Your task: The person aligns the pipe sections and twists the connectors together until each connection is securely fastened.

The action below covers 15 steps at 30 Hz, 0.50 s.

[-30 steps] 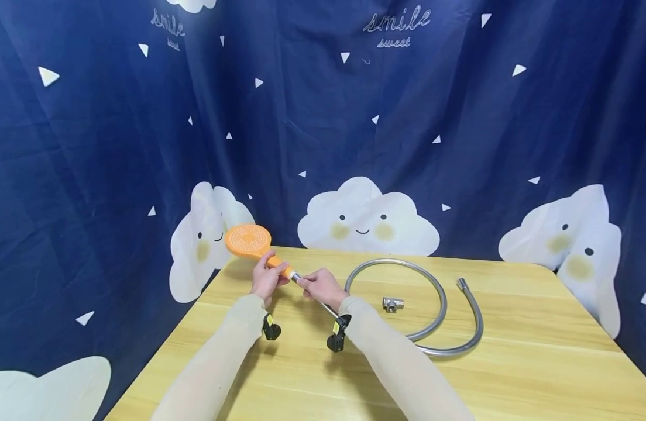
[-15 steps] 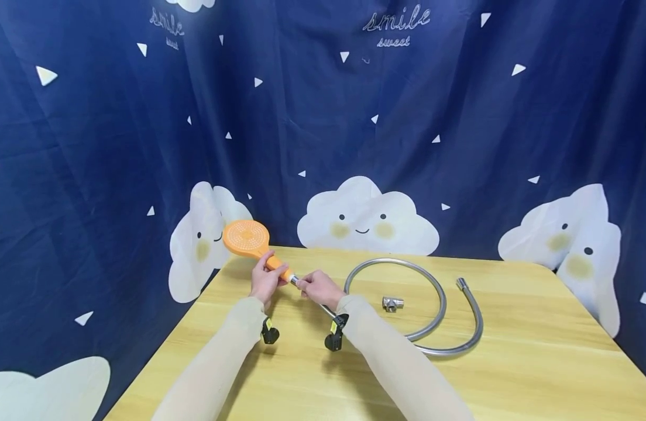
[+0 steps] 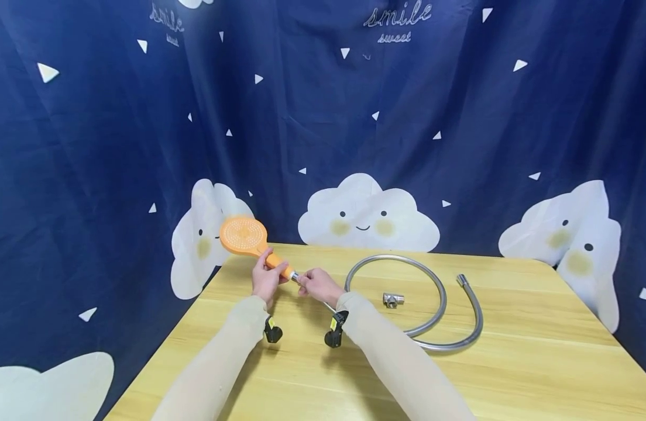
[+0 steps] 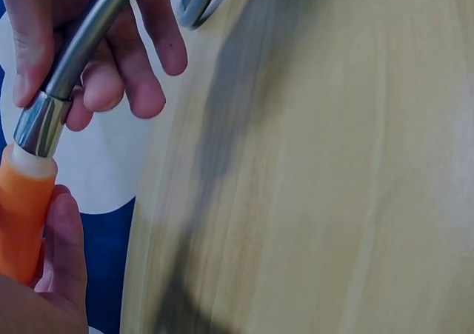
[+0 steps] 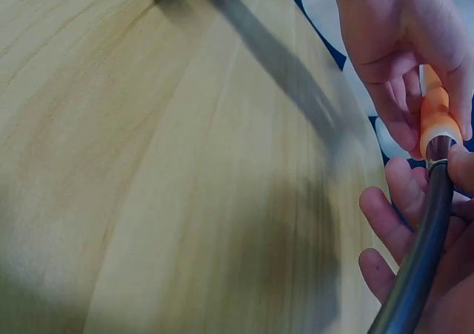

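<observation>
An orange shower head [image 3: 244, 235] tilts up to the left over the table, its round perforated face toward me. My left hand [image 3: 267, 277] grips its handle [image 4: 22, 212] near the lower end. My right hand [image 3: 319, 286] pinches the metal end nut [image 4: 43, 124] of a grey shower hose [image 5: 422, 256] between thumb and fingers. That nut sits right at the white collar [image 5: 441, 130] of the handle, in line with it. In the left wrist view the other right-hand fingers spread beside the hose. From there the hose runs back under my right forearm.
The rest of the hose loops over the wooden table [image 3: 533, 362], its free end nut [image 3: 462, 280] at the right. Inside the loop lies a small metal tee fitting [image 3: 393, 300]. A dark blue curtain [image 3: 323, 105] with clouds hangs behind and at both sides.
The shower head's round face has risen slightly and shifted a little left. Both hands stay at the joint, with small movement of the right fingers at the nut.
</observation>
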Available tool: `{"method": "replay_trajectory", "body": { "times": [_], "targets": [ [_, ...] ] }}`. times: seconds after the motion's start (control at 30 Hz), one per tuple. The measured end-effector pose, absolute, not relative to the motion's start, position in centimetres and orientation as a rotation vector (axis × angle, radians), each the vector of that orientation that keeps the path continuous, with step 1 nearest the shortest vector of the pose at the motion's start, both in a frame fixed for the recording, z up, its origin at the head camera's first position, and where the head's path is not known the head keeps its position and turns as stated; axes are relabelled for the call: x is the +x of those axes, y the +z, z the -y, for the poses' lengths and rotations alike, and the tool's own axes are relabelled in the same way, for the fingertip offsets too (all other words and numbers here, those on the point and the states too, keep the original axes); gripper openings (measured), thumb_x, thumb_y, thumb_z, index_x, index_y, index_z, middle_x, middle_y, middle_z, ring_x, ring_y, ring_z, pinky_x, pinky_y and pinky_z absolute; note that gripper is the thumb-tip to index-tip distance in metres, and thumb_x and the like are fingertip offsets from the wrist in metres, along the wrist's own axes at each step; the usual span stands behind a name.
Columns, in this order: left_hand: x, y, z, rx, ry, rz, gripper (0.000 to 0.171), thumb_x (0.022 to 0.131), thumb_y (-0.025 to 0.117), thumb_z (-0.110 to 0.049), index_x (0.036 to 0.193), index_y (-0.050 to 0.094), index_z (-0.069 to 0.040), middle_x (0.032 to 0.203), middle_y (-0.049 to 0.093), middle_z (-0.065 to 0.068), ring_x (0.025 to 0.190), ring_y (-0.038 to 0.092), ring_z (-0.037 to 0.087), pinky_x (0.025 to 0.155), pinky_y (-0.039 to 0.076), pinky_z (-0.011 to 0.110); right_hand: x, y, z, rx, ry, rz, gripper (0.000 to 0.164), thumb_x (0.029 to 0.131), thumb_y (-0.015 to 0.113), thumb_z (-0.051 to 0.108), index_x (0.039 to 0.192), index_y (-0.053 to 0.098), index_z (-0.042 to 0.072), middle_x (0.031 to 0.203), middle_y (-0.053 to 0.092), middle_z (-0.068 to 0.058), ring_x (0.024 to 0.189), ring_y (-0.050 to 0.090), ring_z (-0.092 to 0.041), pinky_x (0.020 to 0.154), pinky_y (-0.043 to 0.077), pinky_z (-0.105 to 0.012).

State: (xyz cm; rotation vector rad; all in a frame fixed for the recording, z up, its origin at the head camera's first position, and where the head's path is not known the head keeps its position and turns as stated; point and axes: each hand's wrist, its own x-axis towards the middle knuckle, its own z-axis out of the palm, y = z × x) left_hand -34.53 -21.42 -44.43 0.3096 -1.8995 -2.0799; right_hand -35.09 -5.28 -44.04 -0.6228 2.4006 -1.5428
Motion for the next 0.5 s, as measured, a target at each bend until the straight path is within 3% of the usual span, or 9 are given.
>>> {"method": "replay_trajectory", "body": {
  "times": [0.27, 0.5],
  "targets": [
    [-34.4, -44.56, 21.05, 0.337, -2.089, 1.873, 0.069, 0.093, 0.068, -0.002, 0.154, 0.04, -0.018, 0.123, 0.054, 0.022, 0.078, 0.064, 0.014, 0.064, 0.059, 0.023, -35.04, -44.41, 5.38, -0.592, -1.559, -2.448, 0.034, 0.103, 0.055, 0.019, 0.102, 0.07, -0.011, 0.08, 0.073, -0.016, 0.056, 0.045, -0.009, 0.049, 0.033, -0.019],
    [-34.45, -44.44, 20.94, 0.296, -2.034, 1.907, 0.068, 0.093, 0.069, -0.001, 0.153, 0.041, -0.017, 0.123, 0.055, 0.023, 0.08, 0.064, 0.015, 0.067, 0.06, 0.027, -34.89, -44.06, 5.47, -0.571, -1.52, -2.445, 0.035, 0.105, 0.05, 0.019, 0.105, 0.068, -0.011, 0.084, 0.072, -0.018, 0.058, 0.046, -0.01, 0.05, 0.034, -0.019]
  ]
}}
